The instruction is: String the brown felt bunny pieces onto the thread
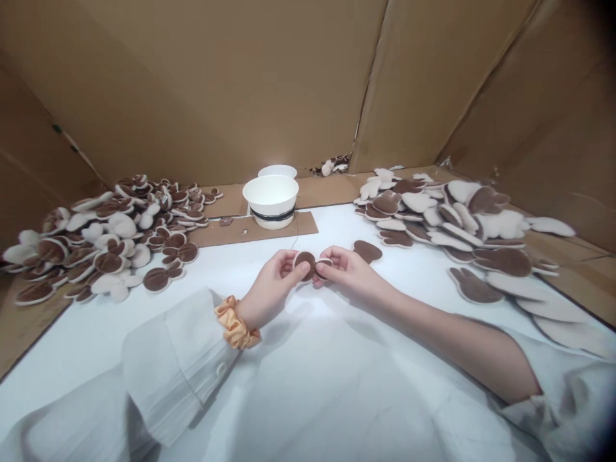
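Note:
Between both hands, above the white tabletop, is a small brown plush piece [305, 258] with a pale edge and rounded lobes. My left hand [275, 279], with an orange scrunchie [235, 324] at its wrist, pinches the left lobe between thumb and fingers. My right hand [349, 273] is closed on the right lobe; its fingers partly cover the piece. A thin thread-like line rises from near the left fingertips toward the bowl. Just behind the right hand lies a flat brown plush piece [368, 251]. Whether a needle is held cannot be made out.
To the left is a heap of small brown-and-cream plush pieces [108, 260]. Larger bunny-shaped pieces [500, 262] are piled on the right. A white bowl [271, 192] with a dark band stands on a cardboard strip [301, 224]. Cardboard walls [216, 83] enclose the back and sides.

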Tool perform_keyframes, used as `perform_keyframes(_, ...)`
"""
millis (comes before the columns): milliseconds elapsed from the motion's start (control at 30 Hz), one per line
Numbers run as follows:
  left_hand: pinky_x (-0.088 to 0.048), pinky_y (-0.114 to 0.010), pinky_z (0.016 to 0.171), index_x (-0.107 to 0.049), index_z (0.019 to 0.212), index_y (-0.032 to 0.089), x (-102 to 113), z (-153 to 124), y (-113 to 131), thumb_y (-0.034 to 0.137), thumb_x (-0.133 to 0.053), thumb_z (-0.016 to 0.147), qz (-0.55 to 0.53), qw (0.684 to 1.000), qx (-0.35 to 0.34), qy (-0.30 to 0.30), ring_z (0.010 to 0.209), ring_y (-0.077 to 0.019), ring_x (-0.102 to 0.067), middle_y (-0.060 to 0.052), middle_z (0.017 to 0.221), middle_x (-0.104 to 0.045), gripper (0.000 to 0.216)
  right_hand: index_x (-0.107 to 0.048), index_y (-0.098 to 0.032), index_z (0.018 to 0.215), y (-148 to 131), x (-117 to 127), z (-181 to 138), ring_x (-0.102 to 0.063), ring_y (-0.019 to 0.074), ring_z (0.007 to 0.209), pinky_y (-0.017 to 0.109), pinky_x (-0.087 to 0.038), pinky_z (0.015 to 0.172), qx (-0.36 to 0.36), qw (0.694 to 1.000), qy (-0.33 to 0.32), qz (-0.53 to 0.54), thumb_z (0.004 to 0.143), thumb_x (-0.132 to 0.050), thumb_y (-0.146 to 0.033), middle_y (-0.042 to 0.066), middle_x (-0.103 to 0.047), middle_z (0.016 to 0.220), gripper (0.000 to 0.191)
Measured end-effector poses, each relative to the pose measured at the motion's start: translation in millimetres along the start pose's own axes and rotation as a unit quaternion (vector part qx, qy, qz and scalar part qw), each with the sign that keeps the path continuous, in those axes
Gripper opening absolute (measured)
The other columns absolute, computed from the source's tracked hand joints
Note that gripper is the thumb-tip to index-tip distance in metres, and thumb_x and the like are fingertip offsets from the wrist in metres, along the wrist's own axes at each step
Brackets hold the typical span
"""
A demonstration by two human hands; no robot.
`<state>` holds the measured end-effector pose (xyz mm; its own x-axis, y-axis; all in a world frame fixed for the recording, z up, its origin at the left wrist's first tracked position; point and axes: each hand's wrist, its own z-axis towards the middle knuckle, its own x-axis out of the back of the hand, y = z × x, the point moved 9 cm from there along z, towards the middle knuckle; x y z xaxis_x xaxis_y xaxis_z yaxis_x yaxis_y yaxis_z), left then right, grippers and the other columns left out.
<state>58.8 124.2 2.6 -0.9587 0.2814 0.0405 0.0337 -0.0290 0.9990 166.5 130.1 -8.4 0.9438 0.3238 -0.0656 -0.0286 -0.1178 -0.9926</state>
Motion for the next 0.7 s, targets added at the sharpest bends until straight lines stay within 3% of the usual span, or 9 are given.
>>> perform_keyframes(300, -0.039, -0.022, 0.065, -0.052, 0.077, 0.015, -1.6, -1.9, -2.6, 0.02, -0.057, 0.071, -0.004, 1.0, 0.013, 0.004, 0.07, -0.0109, -0.051, 0.001, 0.073, -0.053, 0.009, -0.041, -0.018, 0.072, -9.1, -10.6, -12.0, -0.056, 0.0118, 0.066, 0.025, -0.041, 0.06, 0.046, 0.999, 0.015, -0.02, 0.071, -0.06, -0.025, -0.002, -0.056, 0.066, 0.021)
perform_keyframes(500, -0.037, -0.021, 0.062, -0.053, 0.068, 0.014, 1.6, -4.3, -3.4, 0.016, -0.051, 0.067, 0.016, 0.999, 0.029, 0.034, 0.064, -0.0099, -0.046, 0.002, 0.066, -0.051, 0.003, -0.039, -0.019, 0.072, -10.5, -17.0, -13.4, -0.055, 0.0111, 0.069, 0.024, -0.042, 0.061, 0.086, 0.996, -0.015, -0.027, 0.072, -0.057, -0.02, -0.003, -0.051, 0.07, 0.018)
perform_keyframes(700, -0.035, -0.02, 0.056, -0.055, 0.059, 0.012, 6.4, -5.0, -2.3, 0.017, -0.045, 0.068, 0.007, 0.997, 0.036, 0.071, 0.058, -0.0095, -0.045, 0.001, 0.056, -0.051, 0.014, -0.037, -0.02, 0.073, -10.8, -23.0, -15.0, -0.055, 0.0101, 0.065, 0.025, -0.045, 0.06, 0.093, 0.995, -0.042, -0.023, 0.072, -0.055, -0.018, -0.003, -0.05, 0.073, 0.018)
